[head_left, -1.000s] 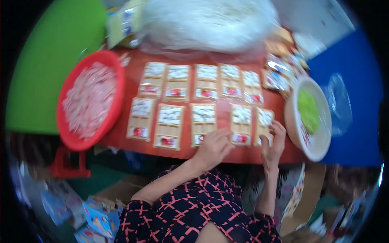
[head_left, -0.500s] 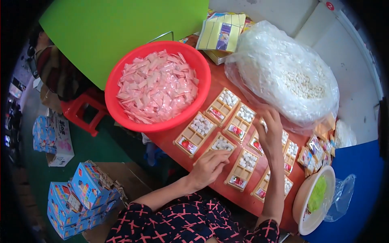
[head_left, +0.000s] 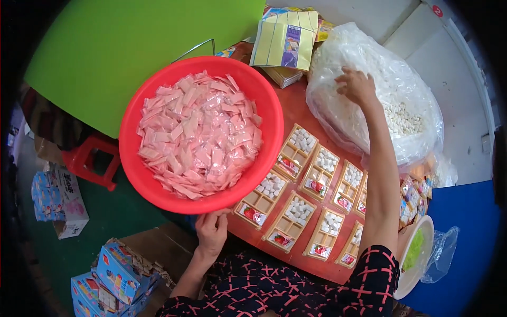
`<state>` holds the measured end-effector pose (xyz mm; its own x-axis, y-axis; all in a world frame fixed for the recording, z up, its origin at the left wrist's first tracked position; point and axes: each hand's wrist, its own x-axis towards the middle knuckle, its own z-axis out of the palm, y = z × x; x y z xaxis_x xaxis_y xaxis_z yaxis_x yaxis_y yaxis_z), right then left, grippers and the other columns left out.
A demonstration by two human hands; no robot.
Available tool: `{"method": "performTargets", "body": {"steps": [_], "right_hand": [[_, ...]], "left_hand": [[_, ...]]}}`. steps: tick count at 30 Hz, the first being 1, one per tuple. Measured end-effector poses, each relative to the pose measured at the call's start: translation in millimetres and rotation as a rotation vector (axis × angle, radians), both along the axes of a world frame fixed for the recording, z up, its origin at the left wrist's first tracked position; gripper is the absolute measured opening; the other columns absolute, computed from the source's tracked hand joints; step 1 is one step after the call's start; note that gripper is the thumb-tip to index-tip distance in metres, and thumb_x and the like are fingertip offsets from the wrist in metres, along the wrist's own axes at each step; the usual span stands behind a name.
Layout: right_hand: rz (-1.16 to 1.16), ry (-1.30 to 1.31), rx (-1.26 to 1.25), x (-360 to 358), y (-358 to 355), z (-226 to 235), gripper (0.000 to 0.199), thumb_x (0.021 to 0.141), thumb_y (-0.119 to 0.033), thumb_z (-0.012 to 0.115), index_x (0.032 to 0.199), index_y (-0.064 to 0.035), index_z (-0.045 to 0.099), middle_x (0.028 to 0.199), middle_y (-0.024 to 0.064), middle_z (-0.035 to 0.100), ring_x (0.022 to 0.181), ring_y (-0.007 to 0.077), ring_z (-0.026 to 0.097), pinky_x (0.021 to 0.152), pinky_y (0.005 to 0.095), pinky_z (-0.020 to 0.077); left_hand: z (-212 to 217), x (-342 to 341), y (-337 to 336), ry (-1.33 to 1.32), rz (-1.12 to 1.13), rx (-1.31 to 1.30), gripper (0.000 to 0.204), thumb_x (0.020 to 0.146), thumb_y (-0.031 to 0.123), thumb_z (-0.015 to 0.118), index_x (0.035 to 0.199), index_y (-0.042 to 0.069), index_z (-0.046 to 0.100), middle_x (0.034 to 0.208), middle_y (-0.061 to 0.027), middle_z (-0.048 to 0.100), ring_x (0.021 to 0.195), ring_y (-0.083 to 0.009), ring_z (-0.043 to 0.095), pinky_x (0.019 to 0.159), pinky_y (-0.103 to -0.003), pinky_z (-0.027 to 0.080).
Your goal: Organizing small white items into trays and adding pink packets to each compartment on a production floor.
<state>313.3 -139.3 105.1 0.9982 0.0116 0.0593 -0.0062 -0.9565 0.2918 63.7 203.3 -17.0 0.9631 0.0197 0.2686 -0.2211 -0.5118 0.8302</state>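
Note:
A red basin (head_left: 129,164) full of pink wrapped packets (head_left: 198,137) stands at the left side of the table, its near rim overlapping one compartment tray. My left hand (head_left: 212,232) is at that near rim, with curled fingers pressed against the edge. Out over the large clear plastic bag (head_left: 332,113) of small white pieces reaches my right hand (head_left: 356,87), fingers apart and holding nothing I can see. Between the hands lie several pale wooden compartment trays (head_left: 289,221), each with white blocks and a small strawberry-pictured packet.
Yellow card sheets (head_left: 272,42) lie behind the basin, near a green panel (head_left: 142,47). At right are a pale bowl (head_left: 406,285) with green material and some small packets (head_left: 407,208). Blue boxes (head_left: 119,272) and a red stool (head_left: 90,164) stand on the left.
My left hand has moved left from the trays to the basin rim. The basin has come nearer and over a tray. My right hand has gone from the trays up to the plastic bag.

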Motion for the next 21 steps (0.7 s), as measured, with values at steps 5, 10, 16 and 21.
{"method": "performTargets", "body": {"steps": [5, 10, 16, 21], "right_hand": [[0.187, -0.440, 0.680, 48.0, 41.8, 3.9, 0.028, 0.067, -0.030, 0.063, 0.079, -0.0049, 0.063, 0.090, 0.0120, 0.060, 0.079, 0.0275, 0.058, 0.068, 0.0348, 0.0443], [-0.175, -0.078, 0.816, 104.1, 57.0, -53.6, 0.053, 0.066, -0.039, 0.066, 0.093, 0.0057, 0.056, 0.089, 0.0250, 0.058, 0.086, 0.0340, 0.057, 0.075, 0.0390, 0.0438], [-0.373, -0.387, 0.815, 129.2, 54.2, -86.9, 0.042, 0.064, -0.031, 0.068, 0.086, 0.0049, 0.060, 0.079, 0.0215, 0.061, 0.077, 0.0310, 0.060, 0.068, 0.0375, 0.0451], [-0.065, -0.806, 0.849, 147.6, 6.9, -49.8, 0.030, 0.062, -0.021, 0.061, 0.080, 0.0033, 0.060, 0.076, 0.0192, 0.061, 0.073, 0.0282, 0.058, 0.068, 0.0361, 0.0436]], "left_hand": [[-26.8, 19.6, 6.3, -0.179, 0.082, 0.070, 0.012, 0.072, -0.005, 0.055, 0.082, -0.001, 0.058, 0.076, -0.0127, 0.058, 0.069, -0.0260, 0.056, 0.062, -0.032, 0.043], [-38.5, 20.5, 3.9, -0.277, 0.121, 0.166, 0.015, 0.071, -0.004, 0.054, 0.085, -0.002, 0.058, 0.079, -0.0141, 0.057, 0.074, -0.0304, 0.055, 0.067, -0.035, 0.042], [-56.8, 17.8, -2.7, -0.252, 0.101, -0.047, 0.016, 0.074, -0.001, 0.050, 0.087, -0.003, 0.059, 0.082, -0.0125, 0.060, 0.077, -0.0254, 0.057, 0.072, -0.034, 0.043], [-50.9, 20.7, -3.4, -0.238, -0.058, -0.083, 0.018, 0.074, -0.001, 0.049, 0.089, -0.002, 0.059, 0.084, -0.0137, 0.060, 0.078, -0.0262, 0.057, 0.072, -0.035, 0.043]]}}
